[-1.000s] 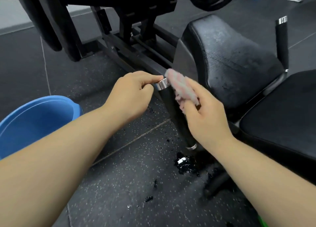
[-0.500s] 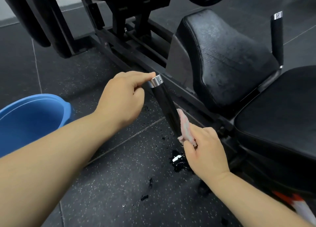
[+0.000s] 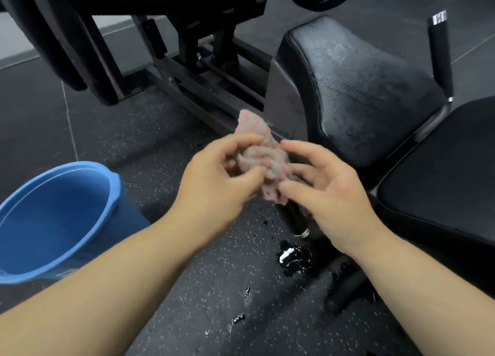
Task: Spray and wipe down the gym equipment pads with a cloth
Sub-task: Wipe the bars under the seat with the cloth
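A crumpled pink and grey cloth (image 3: 258, 154) hangs between both my hands, above the machine's near black handle (image 3: 296, 217), whose upper part is hidden behind cloth and fingers. My left hand (image 3: 214, 184) pinches the cloth's left side between thumb and fingers. My right hand (image 3: 329, 192) holds its right side with curled fingers. The black seat pad (image 3: 348, 87) stands just behind, its surface streaked and damp-looking. A second black pad (image 3: 442, 162) lies to the right.
A blue bucket (image 3: 107, 195) stands on the floor at the left. Wet dark puddles (image 3: 297, 259) spot the speckled rubber floor below the handle. A second upright handle (image 3: 440, 52) rises at the far right. The machine's black frame (image 3: 203, 87) runs behind.
My left hand has let go of the handle's chrome end and come across to the cloth. My right hand has lifted the cloth off the handle's lower end; both now hold it.
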A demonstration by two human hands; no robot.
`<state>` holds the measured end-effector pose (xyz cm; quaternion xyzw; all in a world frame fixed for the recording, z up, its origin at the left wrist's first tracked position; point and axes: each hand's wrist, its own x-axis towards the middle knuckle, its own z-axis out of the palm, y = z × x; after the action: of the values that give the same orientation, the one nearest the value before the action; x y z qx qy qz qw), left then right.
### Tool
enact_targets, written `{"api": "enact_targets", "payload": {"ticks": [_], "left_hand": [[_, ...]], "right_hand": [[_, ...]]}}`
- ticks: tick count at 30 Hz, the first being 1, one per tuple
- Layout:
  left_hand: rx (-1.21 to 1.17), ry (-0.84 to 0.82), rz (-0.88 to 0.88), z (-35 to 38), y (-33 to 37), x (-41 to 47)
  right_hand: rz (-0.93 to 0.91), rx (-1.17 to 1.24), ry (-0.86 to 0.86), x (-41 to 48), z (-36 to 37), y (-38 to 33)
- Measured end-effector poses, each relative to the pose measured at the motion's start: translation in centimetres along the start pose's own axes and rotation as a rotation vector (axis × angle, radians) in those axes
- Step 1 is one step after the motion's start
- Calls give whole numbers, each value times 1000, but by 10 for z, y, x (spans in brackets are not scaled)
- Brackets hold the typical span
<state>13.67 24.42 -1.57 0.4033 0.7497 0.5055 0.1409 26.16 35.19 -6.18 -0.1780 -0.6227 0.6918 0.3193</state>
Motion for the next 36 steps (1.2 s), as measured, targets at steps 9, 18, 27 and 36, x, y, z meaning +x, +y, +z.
{"api": "enact_targets", "payload": {"ticks": [9, 18, 27, 36], "left_hand": [[748, -13, 48, 35, 17, 64], [-596, 327, -501, 26, 0, 71], [382, 78, 0, 27, 8, 60], [-606, 629, -452, 64, -10, 45]], "right_hand": [[207, -510, -55, -2, 10, 45], [146, -623, -145, -3, 4, 54], [113, -599, -137, -1, 1, 61], [16, -658, -19, -3, -23, 62]]}}
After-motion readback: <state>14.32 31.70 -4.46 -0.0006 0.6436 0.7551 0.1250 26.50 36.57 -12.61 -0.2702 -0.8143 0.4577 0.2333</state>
